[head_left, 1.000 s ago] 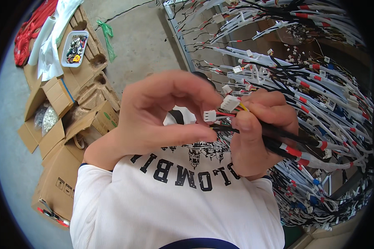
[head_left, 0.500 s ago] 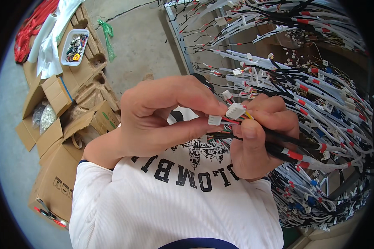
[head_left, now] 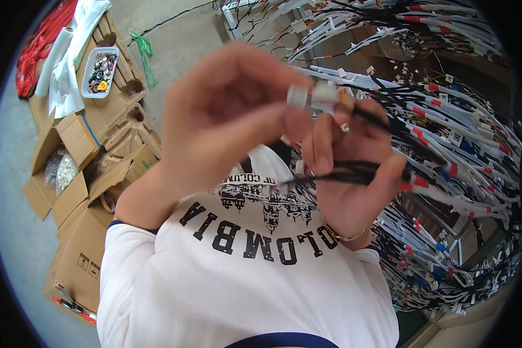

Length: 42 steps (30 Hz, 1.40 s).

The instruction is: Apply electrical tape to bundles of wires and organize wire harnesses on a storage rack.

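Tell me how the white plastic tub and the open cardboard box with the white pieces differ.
Material: the tub is whitish plastic, while the box is brown cardboard.
Shape: the tub has a plain rim without flaps; the box has flaps folded outward.
Contents: the tub holds mixed, many-coloured small parts, whereas the box holds white pieces and clear plastic.
Shared: both are open, with their contents showing.
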### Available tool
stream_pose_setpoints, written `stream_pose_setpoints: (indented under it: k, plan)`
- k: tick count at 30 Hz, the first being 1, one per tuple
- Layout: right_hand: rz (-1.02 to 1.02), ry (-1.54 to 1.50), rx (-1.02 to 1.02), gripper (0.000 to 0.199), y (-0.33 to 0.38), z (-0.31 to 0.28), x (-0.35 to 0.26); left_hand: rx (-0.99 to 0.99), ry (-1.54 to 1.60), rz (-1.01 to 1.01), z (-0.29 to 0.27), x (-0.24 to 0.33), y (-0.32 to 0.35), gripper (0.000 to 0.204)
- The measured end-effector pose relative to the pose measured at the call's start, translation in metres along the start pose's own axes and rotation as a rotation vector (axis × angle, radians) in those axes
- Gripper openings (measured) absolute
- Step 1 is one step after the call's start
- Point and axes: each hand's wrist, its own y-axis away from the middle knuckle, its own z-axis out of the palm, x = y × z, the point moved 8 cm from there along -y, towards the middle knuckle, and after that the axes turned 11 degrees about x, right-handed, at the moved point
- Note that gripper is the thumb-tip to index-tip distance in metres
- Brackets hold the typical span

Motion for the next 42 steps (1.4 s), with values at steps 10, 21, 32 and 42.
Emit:
stream_pose_setpoints:
  k: [10, 21, 32, 42]
  plan:
    - [0.022, 0.088, 0.053, 0.091, -0.005, -0.001, 0.001, -0.202, -0.842, 0.688, 0.039, 0.026, 0.01, 0.034]
    - [-0.112, 0.407, 0.018, 0.102, -0.007, -0.008, -0.006, -0.39, -0.806, 0.542, 0.062, 0.0, 0.001, 0.036]
    - [-0.168, 0.474, 0.046, 0.031, 0.0, -0.008, -0.011, -0.055, -0.157, 0.064, 0.014, 0.006, -0.012, 0.043]
    - [-0.053, 0.386, -0.022, 0.025, 0.001, 0.009, 0.0, 0.006, -0.012, -0.074, -0.014, 0.003, 0.014, 0.021]
